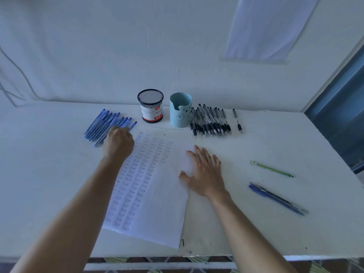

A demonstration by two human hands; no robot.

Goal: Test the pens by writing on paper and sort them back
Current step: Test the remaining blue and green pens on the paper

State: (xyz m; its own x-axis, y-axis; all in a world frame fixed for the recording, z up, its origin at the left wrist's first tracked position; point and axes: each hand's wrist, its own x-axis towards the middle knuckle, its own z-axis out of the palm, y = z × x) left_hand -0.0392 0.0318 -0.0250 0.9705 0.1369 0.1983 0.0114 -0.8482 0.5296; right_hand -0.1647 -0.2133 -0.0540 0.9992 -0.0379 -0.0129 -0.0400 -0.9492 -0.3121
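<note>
Blue pens [102, 125] lie fanned in a loose row on the white table [49, 174], just beyond and to the left of our left hand [118, 143]. This hand reaches over the near ends of the row. Its fingers are blurred and hidden behind its back, so we cannot tell whether it grips anything; a single blue pen [133, 125] projects just past the knuckles. Between the 2 hands lies the sheet of paper [157, 209], tilted, its left half filled with columns of the handwritten word "Test". Beyond the gap between the hands stand 2 holders side by side: a black mesh cup [150, 99] and, to its right, a pale teal cup [180, 115] bearing a bear face. Our right hand [204, 172] rests flat, fingers spread and released, on the right edge of the paper. Beyond it, just beside the teal cup, lies a row of black pens [210, 123], with a lone black pen [239, 127] slightly apart. To the right of the right hand lie a green pen [271, 169] and, nearer us, a pair of darker pens [275, 198] side by side.
</note>
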